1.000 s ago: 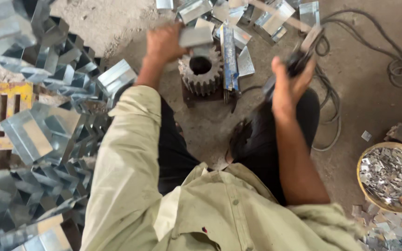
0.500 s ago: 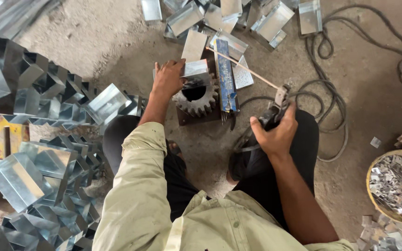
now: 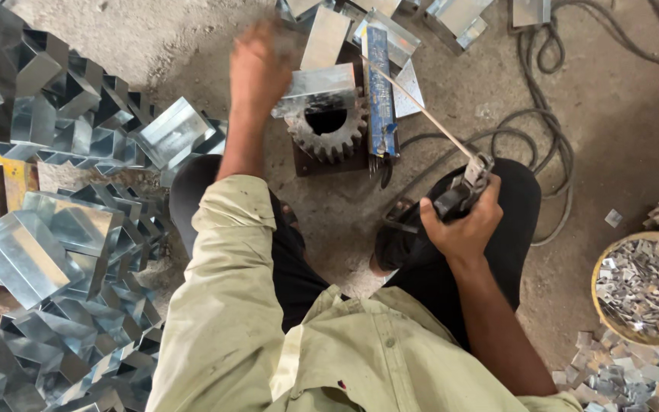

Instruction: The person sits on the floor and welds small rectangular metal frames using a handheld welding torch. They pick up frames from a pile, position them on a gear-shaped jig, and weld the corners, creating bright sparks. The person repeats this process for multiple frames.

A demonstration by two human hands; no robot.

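I sit on the floor in front of a large steel gear (image 3: 327, 131) that rests on a dark base plate. A bent galvanised sheet piece (image 3: 316, 90) lies on top of the gear, and my left hand (image 3: 259, 69), blurred, holds its left end. My right hand (image 3: 463, 223) grips a welding electrode holder (image 3: 461, 191) above my right knee. Its thin rod (image 3: 413, 98) points up-left toward the sheet piece and the gear. A blue flat bar (image 3: 380, 91) stands just right of the gear.
Stacks of folded galvanised sheet boxes (image 3: 47, 221) fill the left side. More sheet pieces (image 3: 451, 17) lie beyond the gear. Black cables (image 3: 551, 130) loop across the floor on the right. A round pan of small metal scraps (image 3: 646, 286) sits at the right edge.
My left hand moved with the sheet piece onto the gear. My right hand came down from beside the gear to my knee, with the holder's rod now aimed at the gear.
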